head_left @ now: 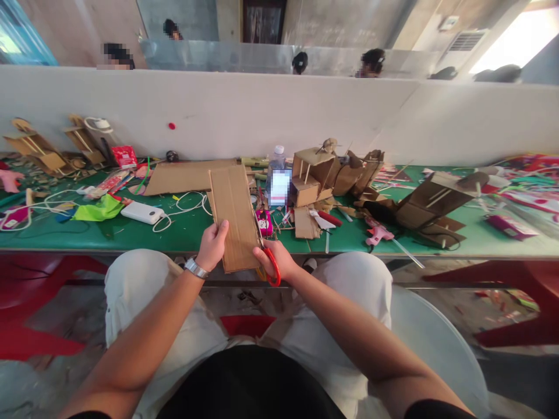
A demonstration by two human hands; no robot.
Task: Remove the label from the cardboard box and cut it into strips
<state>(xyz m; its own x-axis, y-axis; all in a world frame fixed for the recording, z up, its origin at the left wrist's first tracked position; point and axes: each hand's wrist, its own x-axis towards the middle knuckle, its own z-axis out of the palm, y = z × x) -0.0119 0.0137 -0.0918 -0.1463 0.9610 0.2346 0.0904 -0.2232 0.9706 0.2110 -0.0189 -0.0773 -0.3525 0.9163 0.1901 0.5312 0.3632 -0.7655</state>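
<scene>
My left hand (212, 245) grips the left edge of an upright rectangular cardboard piece (236, 218), its thumb lying on the front face. At the piece's lower right edge, my right hand (277, 261) is closed round red-handled scissors (274, 269). The blades run up along the cardboard's right edge and are mostly hidden, so I cannot tell how far they are into it. A larger flat cardboard sheet (179, 177) lies on the green table (187, 224) behind the held piece.
Cardboard models (305, 174) stand behind, with another model (430, 203) to the right. A pink glue gun (378, 231) lies near the front edge. On the left are a white power bank (142, 213) and cables. A bottle (278, 157) and a phone (280, 187) stand centrally. Several people sit beyond the partition (244, 105).
</scene>
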